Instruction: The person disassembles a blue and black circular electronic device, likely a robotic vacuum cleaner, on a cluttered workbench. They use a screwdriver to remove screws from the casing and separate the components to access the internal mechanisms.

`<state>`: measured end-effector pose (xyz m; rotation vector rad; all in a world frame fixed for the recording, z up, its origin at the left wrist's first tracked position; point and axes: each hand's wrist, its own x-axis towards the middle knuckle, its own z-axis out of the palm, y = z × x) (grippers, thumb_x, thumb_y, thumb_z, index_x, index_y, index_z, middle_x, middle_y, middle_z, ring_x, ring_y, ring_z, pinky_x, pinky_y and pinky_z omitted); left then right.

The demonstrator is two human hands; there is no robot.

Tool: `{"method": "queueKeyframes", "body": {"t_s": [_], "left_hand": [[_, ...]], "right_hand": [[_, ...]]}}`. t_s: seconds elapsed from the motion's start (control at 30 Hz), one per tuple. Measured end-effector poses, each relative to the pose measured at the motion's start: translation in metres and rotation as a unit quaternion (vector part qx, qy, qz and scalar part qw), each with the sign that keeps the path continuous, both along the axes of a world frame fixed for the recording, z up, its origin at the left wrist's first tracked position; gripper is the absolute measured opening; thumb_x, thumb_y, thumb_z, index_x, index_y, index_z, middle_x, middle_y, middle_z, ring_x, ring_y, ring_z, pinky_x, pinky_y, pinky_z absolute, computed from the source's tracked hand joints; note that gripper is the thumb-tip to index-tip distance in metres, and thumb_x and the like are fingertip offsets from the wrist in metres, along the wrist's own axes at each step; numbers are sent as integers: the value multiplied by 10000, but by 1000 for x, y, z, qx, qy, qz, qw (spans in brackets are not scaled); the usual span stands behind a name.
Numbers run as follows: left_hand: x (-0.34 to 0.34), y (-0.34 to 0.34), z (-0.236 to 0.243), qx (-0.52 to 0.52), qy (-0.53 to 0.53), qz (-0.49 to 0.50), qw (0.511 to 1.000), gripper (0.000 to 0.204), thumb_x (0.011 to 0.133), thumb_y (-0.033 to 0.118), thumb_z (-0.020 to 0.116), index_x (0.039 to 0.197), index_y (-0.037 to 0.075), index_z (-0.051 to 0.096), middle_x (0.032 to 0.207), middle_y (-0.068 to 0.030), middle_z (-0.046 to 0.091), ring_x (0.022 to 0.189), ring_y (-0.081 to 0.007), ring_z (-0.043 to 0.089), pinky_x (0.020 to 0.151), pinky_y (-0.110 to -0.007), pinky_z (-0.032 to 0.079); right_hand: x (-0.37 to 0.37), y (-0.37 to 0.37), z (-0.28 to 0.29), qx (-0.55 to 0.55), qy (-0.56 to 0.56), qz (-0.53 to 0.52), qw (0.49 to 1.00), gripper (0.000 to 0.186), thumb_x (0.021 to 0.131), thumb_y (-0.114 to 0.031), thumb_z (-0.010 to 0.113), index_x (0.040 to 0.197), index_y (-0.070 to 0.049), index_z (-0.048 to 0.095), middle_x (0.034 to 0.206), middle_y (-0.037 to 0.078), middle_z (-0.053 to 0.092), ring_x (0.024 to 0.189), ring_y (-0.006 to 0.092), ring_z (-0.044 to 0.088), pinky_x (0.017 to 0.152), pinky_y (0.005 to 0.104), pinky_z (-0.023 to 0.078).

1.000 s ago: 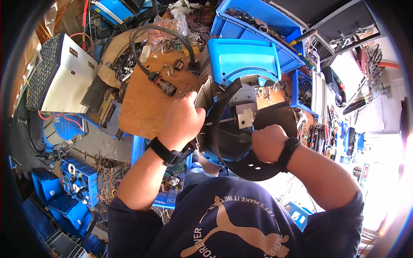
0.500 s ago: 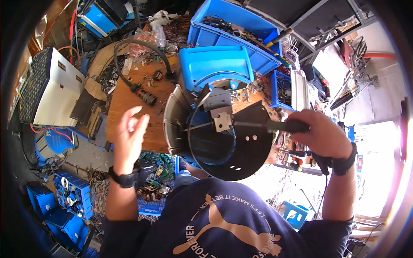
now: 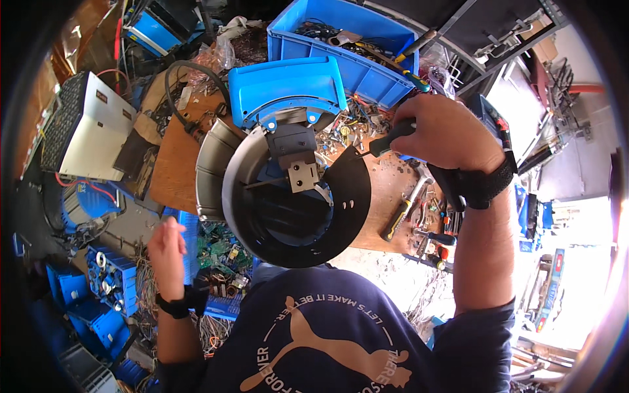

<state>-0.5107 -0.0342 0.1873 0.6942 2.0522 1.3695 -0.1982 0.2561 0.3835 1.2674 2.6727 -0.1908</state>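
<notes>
My right hand (image 3: 445, 134) is closed around the dark handle of a screwdriver (image 3: 383, 144). Its tip meets or lies just over the far right corner of a curved black sheet (image 3: 350, 190); contact cannot be told. That sheet belongs to a round housing (image 3: 246, 223) with a dark ring-shaped wall and a blue cover (image 3: 285, 88) on its far side. A metal bracket with holes (image 3: 303, 175) juts into the housing's opening. My left hand (image 3: 167, 252) hangs in the air left of the table edge, fingers loosely stretched, holding nothing.
Right of the housing, a hammer (image 3: 407, 206) lies on the wooden table (image 3: 177, 167) near several hand tools. A blue crate (image 3: 341, 62) of cables and scrap stands behind. Circuit boards (image 3: 223, 252) fill a bin at lower left. A thick black cable (image 3: 187, 65) loops at far left.
The screwdriver has swung from the bracket out to the black sheet's far right corner. My left hand has dropped left and nearer. The housing now appears farther left in view.
</notes>
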Motion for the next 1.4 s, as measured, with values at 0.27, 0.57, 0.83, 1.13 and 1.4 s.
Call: {"method": "queueKeyframes", "body": {"t_s": [0.27,0.57,0.83,1.13,1.4], "left_hand": [[119,-35,-6,-77,-227,-8,971,486,1012,481,436,953,35,622,692,-48,595,536,-142,584,472,-254,449],[142,-41,-169,-185,-516,14,836,431,968,437,542,1115,35,596,984,-148,671,773,-299,695,665,-413,578],[163,-8,-258,-43,-630,34,775,469,929,456,599,1111,25,634,903,-164,683,706,-329,682,620,-467,585],[175,25,-238,-55,-467,102,877,328,948,357,577,1077,61,635,801,-87,700,614,-210,682,529,-325,566],[110,31,-220,-56,-442,64,893,310,937,325,578,1066,48,629,794,-95,697,607,-210,680,524,-322,563]], "right_hand": [[49,3,-43,-41,187,-65,979,346,705,-266,761,988,-67,741,938,185,710,904,348,684,828,421,537],[42,-24,-65,-85,194,22,977,268,715,-254,706,926,-95,743,875,171,708,869,361,678,819,429,542],[48,-61,-80,-110,214,104,965,281,741,-243,740,966,-77,714,863,145,695,855,349,656,767,441,516],[62,-78,-96,-108,237,144,955,383,665,-98,816,1030,-70,705,804,89,643,802,305,606,725,399,485],[52,-86,-85,-61,341,65,936,392,674,-74,806,1050,-38,699,856,120,673,824,308,640,742,363,513]]}}
